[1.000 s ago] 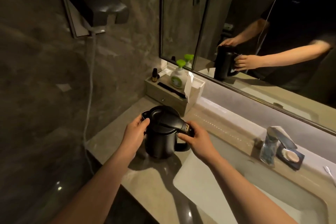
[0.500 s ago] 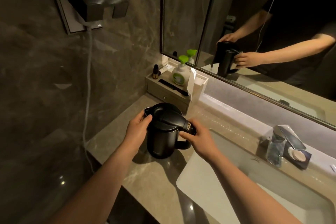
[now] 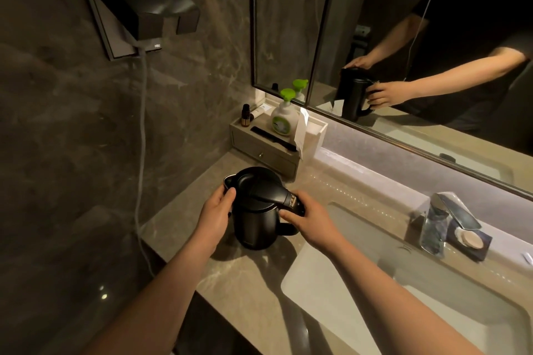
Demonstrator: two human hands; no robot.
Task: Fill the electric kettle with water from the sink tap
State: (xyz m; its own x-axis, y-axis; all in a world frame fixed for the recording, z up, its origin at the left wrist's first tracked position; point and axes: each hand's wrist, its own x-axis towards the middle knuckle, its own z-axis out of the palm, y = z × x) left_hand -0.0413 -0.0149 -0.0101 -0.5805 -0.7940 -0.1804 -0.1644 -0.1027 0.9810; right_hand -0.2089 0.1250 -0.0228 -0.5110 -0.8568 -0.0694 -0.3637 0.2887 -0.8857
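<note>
Single view only: head-worn wide-angle camera, no second view to compare. I see it looking forward and down from standing height, angled across tabletop (image 3: 248, 291) toward wall corner. Near field: both forearms enter from bottom edge, left hand (image 3: 215, 215) and right hand (image 3: 313, 217) near centre, kettle (image 3: 256, 210) between them. Sink (image 3: 432, 305) fills lower right. Mirror (image 3: 403, 37) upper right returns reverse angle of same hands and kettle. Wide lens bends edges.

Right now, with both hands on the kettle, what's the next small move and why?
Probably open the lid: the kettle is shut on the counter, right hand at its handle top, left hand steadying it; the tap lies off right.
</note>
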